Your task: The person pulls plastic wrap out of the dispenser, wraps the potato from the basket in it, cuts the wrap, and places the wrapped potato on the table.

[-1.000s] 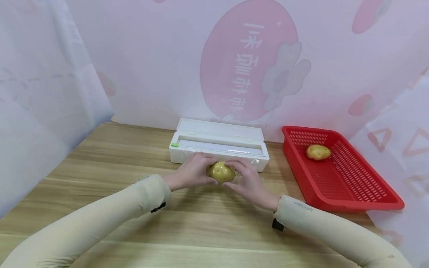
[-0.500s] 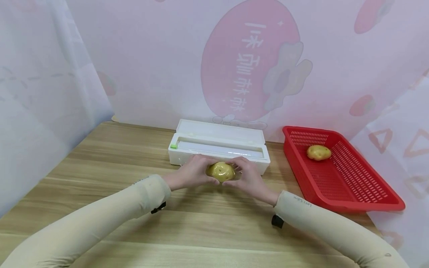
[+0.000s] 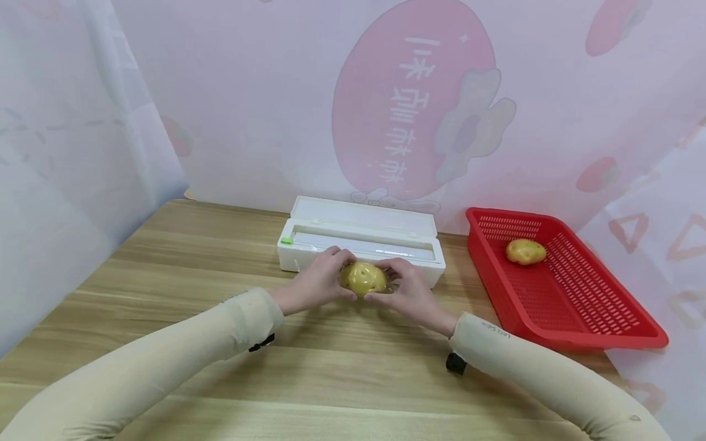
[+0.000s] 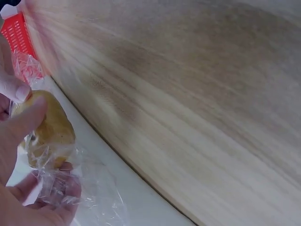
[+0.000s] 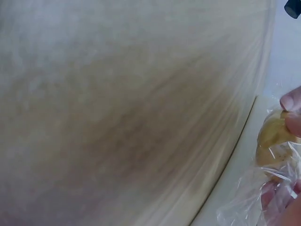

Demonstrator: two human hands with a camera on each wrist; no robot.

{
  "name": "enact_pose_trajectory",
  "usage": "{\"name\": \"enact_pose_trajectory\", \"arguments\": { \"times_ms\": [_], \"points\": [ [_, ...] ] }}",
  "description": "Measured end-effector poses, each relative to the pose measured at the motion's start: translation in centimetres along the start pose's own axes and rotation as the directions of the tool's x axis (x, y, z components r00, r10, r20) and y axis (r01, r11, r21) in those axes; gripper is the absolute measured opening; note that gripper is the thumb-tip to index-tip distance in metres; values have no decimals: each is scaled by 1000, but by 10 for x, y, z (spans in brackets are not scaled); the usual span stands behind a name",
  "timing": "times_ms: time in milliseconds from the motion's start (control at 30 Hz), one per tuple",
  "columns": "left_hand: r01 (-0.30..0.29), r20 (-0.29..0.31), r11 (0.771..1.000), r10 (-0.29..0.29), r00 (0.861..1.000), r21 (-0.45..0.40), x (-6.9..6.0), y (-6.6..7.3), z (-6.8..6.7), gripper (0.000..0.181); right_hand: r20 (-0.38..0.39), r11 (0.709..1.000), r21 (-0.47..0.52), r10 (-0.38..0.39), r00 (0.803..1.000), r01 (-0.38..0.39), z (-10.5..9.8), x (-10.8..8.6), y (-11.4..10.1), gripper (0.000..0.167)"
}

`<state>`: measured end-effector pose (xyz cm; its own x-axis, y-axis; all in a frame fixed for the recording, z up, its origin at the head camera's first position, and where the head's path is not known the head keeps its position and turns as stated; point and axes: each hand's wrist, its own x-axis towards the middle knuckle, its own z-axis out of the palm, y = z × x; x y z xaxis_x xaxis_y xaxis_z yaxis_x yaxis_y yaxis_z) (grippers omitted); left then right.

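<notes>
Potato (image 3: 363, 278): between both hands, in front of the white box (image 3: 293, 258); cannot tell whether it touches the desk (image 3: 342, 373).
Grip: left hand (image 3: 315, 284) and right hand (image 3: 410, 295) both clamped on the potato.
Clear film (image 4: 104, 190): over the potato, loose folds trailing beside it.
Wrapping: seemingly part done; the loose folds probably need gathering.
White box: lid (image 3: 364, 214) open, roll (image 3: 342, 241) inside.
Red basket (image 3: 595, 340): holds a second potato (image 3: 526, 252), apparently untouched.
</notes>
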<state>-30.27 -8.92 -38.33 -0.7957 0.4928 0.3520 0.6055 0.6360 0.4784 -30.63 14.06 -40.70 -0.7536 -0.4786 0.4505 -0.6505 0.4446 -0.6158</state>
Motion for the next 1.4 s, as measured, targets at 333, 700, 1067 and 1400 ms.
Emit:
{"name": "enact_pose_trajectory", "arguments": {
  "times_ms": [333, 700, 1067, 1400],
  "points": [
    [19, 19, 1000, -20, 1000, 16, 4, 2, -1, 56, -62, 991, -128, 22, 998, -30, 0, -3, -13, 57],
    [-34, 22, 999, 34, 999, 5, 5, 3, -2, 40, -108, 979, -185, -109, 988, 88, 0, -3, -18, 59],
    [71, -28, 996, -70, 997, 44, 2, 5, -1, 53, -114, 989, -117, -103, 988, 89, -1, -1, -13, 55],
    [12, 7, 1000, -12, 1000, -19, 5, 0, -8, 40, -111, 999, -38, 10, 994, -14, -1, 2, -13, 51]
  ]
}}
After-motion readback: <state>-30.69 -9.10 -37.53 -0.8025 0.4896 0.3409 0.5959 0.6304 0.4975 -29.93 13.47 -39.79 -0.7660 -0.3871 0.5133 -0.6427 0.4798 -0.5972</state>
